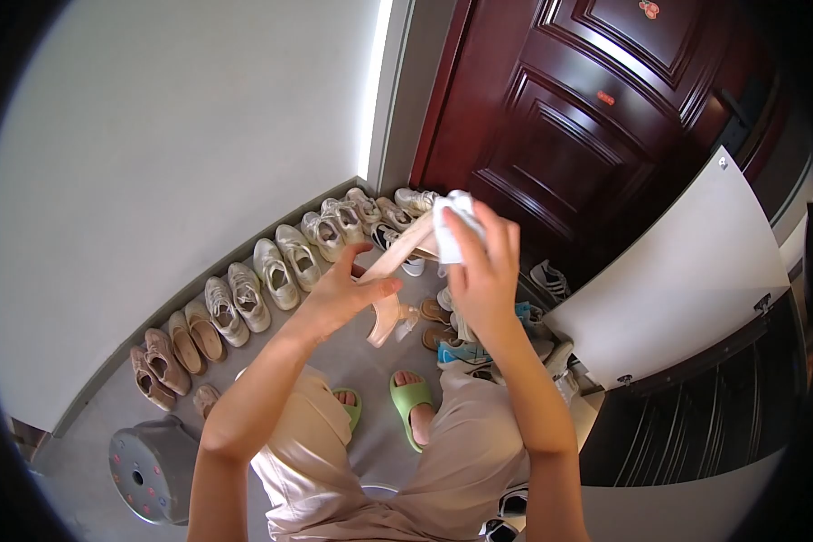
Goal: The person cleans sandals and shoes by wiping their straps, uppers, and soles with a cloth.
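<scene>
My left hand (pixel 341 294) is closed on a pale beige heeled shoe (pixel 405 248), thumb on one side and fingers on the other. The shoe is held in mid-air above the floor, and its heel end (pixel 385 322) hangs below my thumb. A folded white cloth or tissue (pixel 446 237) is gripped in my right hand (pixel 484 271). That cloth meets the far end of the shoe and hides part of it.
Pairs of shoes (pixel 275 273) line the wall on the left. More shoes, including a blue pair (pixel 461 352), lie at right. An opened cabinet with a white door (pixel 677 271) stands beside them. A grey stool (pixel 149 474) is at lower left, a dark red door (pixel 569 135) ahead.
</scene>
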Tool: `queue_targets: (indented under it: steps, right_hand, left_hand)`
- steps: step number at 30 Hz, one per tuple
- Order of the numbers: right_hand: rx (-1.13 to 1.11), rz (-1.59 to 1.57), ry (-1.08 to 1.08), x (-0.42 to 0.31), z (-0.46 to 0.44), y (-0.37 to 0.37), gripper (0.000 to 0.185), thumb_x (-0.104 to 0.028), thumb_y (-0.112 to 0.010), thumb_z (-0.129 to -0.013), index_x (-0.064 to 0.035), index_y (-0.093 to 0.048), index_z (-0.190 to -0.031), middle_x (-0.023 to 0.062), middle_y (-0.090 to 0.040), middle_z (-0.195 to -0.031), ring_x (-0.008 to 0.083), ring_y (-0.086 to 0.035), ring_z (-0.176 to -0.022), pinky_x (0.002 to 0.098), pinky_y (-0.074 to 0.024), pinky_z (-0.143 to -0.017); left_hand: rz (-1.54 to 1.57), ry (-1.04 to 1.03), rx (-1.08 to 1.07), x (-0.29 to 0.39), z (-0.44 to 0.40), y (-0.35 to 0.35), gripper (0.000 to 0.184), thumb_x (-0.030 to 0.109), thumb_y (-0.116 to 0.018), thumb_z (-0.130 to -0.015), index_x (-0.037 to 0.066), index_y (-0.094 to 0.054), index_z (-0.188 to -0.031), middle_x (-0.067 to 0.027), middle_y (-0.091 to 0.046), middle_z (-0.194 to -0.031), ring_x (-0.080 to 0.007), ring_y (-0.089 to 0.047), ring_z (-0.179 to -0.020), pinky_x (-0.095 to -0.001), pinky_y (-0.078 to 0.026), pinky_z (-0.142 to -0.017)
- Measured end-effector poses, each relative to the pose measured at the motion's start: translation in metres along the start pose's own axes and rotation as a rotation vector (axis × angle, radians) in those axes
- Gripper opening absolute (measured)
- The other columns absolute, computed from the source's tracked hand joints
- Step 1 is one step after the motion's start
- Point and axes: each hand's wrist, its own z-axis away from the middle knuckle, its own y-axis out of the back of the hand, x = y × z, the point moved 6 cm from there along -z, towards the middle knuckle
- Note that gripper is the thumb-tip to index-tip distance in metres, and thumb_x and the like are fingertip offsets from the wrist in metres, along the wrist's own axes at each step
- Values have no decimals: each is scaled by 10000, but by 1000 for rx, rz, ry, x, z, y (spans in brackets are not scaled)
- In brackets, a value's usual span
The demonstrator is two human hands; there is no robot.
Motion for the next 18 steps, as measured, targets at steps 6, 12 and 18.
queue_targets:
  steps: [6, 12, 18]
  right_hand:
    - [-181, -84, 137, -21, 5, -12, 595, -74, -785, -663, -113, -663, -1245, 115, -543, -1351, 303, -551, -1039, 404, -466, -857]
    - [-67, -66, 90, -2, 9, -11, 440, -53, -742, -743, -109, -683, -1176, 103, -606, -1253, 288, -570, -989, 405, -502, -843]
    - [-216, -233, 227, -31, 13, -16, 316, -114, -715, -774, -111, -693, -1089, 76, -626, -1217, 247, -583, -971, 362, -496, -829]
  left_hand:
    - [85, -6, 40, 1, -1, 4, 1012, 442, -841, -778, 14, -313, -1529, -152, -606, -1121, -259, -620, -1025, -350, -479, -925]
    - [111, -33, -136, 16, 10, -5, 1149, 290, -894, -727, 106, -190, -1616, -122, -567, -1171, -231, -544, -1087, -350, -474, -921]
    - [139, -60, -169, 13, 5, -5, 1189, 316, -904, -712, 134, -161, -1621, -165, -565, -1202, -265, -562, -1108, -366, -470, -940]
